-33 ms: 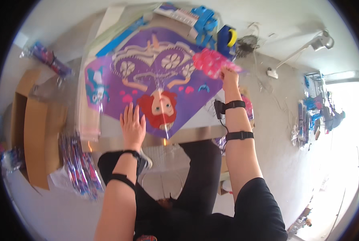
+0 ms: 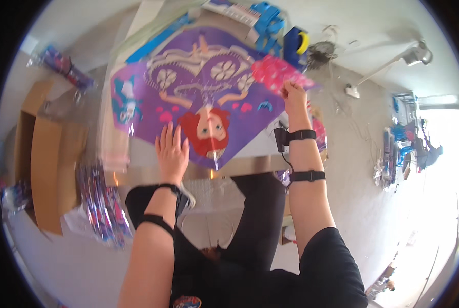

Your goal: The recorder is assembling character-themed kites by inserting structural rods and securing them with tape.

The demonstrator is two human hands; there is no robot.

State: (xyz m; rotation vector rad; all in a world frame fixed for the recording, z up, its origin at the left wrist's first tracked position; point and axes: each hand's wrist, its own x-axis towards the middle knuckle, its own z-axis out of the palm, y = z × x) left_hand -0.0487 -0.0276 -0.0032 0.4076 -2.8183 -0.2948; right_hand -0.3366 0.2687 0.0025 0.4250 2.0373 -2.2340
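Observation:
A large purple kite (image 2: 198, 87) printed with a red-haired cartoon figure lies spread on a low table (image 2: 250, 164) in front of me. My left hand (image 2: 172, 151) rests flat, fingers spread, on its near edge beside the red hair. My right hand (image 2: 292, 95) is closed around the kite's right corner, where a pink patterned piece (image 2: 275, 71) sticks out. Both forearms carry black straps.
Blue packaged items (image 2: 263, 18) and a blue-and-yellow roll (image 2: 297, 41) lie at the table's far end. Cardboard boxes (image 2: 44, 169) stand at left, with shiny wrapped packs (image 2: 101, 205) beside them. A white lamp arm (image 2: 388, 64) and cords lie on the floor at right.

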